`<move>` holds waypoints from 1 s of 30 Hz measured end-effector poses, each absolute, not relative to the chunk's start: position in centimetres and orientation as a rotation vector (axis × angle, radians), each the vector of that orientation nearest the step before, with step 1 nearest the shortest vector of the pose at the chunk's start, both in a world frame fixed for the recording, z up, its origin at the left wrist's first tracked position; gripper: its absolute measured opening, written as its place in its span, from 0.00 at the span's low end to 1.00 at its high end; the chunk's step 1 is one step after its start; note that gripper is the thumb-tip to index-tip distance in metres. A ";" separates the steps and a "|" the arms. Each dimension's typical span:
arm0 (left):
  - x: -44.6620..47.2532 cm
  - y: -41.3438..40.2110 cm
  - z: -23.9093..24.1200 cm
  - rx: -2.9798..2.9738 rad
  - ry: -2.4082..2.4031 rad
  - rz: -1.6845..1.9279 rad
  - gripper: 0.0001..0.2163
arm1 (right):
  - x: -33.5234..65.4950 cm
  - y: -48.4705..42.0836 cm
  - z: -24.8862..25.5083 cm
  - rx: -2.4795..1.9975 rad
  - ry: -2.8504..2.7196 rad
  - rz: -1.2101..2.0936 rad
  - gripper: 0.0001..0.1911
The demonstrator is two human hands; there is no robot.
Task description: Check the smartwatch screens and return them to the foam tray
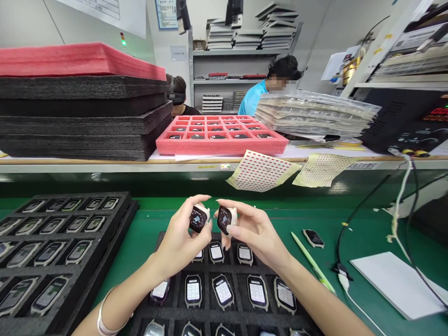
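Observation:
My left hand [187, 233] grips a smartwatch body [199, 218] without a strap, its dark face lit and turned to the right. In my right hand [250, 226] is a second smartwatch body [224, 219] with a pale case, held between thumb and fingers. The two watches are side by side, a small gap between them. Both hands are above a black foam tray [205, 275], where several watches lie in compartments. Many of those show white grid screens, such as the watch [223, 290] near the middle.
At left, another black foam tray [115, 224] holds several watches. On the green bench lie a green pen [311, 261], a loose watch [313, 238], a white pad [399, 282] and cables [339, 252]. A red foam tray [224, 147] stands on the shelf; two people are behind it.

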State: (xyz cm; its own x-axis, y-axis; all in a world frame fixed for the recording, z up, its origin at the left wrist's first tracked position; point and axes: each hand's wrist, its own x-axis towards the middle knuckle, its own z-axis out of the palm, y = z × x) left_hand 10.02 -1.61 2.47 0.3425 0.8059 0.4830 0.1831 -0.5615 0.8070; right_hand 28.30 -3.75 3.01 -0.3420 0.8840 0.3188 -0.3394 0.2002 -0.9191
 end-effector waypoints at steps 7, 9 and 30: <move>9.9 -1.8 2.6 2.007 0.858 1.140 0.18 | 28.2 -3.8 3.2 -0.566 -1.394 1.449 0.19; 10.0 -1.9 2.6 1.989 0.830 1.167 0.20 | 28.2 -3.9 3.2 -0.571 -1.387 1.456 0.20; 10.0 -1.7 2.7 2.003 0.826 1.246 0.18 | 28.4 -3.8 3.1 -0.594 -1.333 1.438 0.22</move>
State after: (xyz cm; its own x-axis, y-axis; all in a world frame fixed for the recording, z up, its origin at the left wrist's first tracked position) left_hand 10.05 -1.75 2.69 0.3557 0.7754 0.5218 0.1780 -0.6043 0.7766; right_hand 28.37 -3.78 3.10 -0.3373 0.8986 0.2805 -0.3474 0.1582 -0.9243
